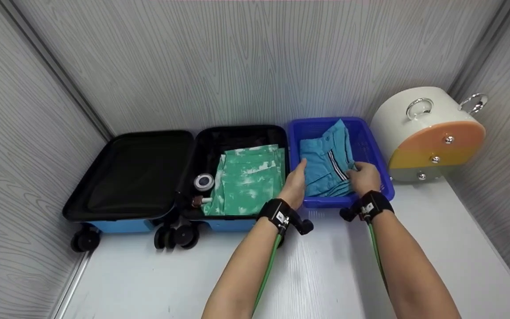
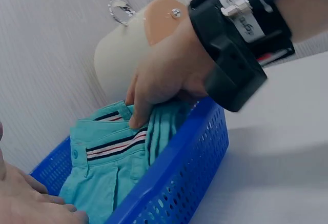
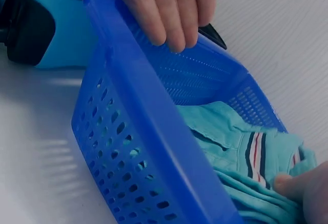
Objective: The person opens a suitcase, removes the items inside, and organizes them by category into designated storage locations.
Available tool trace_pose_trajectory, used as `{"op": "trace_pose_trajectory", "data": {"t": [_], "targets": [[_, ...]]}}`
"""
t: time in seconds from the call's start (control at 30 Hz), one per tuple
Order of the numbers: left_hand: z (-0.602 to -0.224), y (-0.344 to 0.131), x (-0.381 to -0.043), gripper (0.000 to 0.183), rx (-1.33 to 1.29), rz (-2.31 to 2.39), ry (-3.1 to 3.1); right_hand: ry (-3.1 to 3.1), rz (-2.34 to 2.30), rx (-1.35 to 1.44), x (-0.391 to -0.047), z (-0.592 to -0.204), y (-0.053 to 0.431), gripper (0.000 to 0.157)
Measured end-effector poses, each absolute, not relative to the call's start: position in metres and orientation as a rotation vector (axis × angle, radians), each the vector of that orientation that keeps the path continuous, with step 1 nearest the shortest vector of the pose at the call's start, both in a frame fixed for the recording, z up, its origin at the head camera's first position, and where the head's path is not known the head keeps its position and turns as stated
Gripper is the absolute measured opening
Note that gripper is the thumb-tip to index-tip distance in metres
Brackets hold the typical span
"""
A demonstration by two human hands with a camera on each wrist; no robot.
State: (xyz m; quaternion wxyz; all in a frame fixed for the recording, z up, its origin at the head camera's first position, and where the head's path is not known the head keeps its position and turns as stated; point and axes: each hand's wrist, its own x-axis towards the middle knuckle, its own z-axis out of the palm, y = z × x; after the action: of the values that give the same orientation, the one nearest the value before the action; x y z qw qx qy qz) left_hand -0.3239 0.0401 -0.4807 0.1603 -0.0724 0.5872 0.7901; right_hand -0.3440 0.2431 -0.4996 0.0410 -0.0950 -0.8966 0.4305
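Note:
Folded turquoise pants (image 1: 319,166) with a striped waistband lie in a blue perforated plastic basket (image 1: 326,203). At the basket's right side my right hand (image 1: 365,179) pinches the waistband edge; in the left wrist view its thumb and fingers press on the cloth (image 2: 110,155). My left hand (image 1: 295,186) is at the basket's left rim, its fingers straight and held together. In the right wrist view those straight fingers (image 3: 177,8) reach down inside the rim, apart from the pants there. The underside of the pants is hidden.
Left of the basket lies an open suitcase (image 1: 129,177) with black lining. Its right half holds folded green-and-white cloth (image 1: 250,186), a round tin (image 1: 204,182) and a small brown-and-white item (image 1: 201,201). A rounded white container (image 1: 407,115) with coloured front panels stands to the right.

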Motion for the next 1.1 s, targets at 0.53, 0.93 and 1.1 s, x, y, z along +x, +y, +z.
{"op": "trace_pose_trajectory", "data": {"t": [0.53, 0.93, 1.1], "targets": [[-0.464, -0.026, -0.333, 0.066, -0.06, 2.216, 1.741, -2.721, 1.396, -0.176, -0.341, -0.482, 0.225, 0.052], [-0.459, -0.081, -0.329, 0.068, -0.098, 2.106, 1.892, -2.741, 1.661, 0.034, -0.333, -0.47, 0.171, 0.051], [-0.462, -0.105, -0.326, 0.07, -0.155, 2.051, 1.956, -2.725, 1.791, 0.096, -0.326, -0.471, 0.146, 0.052]]}}
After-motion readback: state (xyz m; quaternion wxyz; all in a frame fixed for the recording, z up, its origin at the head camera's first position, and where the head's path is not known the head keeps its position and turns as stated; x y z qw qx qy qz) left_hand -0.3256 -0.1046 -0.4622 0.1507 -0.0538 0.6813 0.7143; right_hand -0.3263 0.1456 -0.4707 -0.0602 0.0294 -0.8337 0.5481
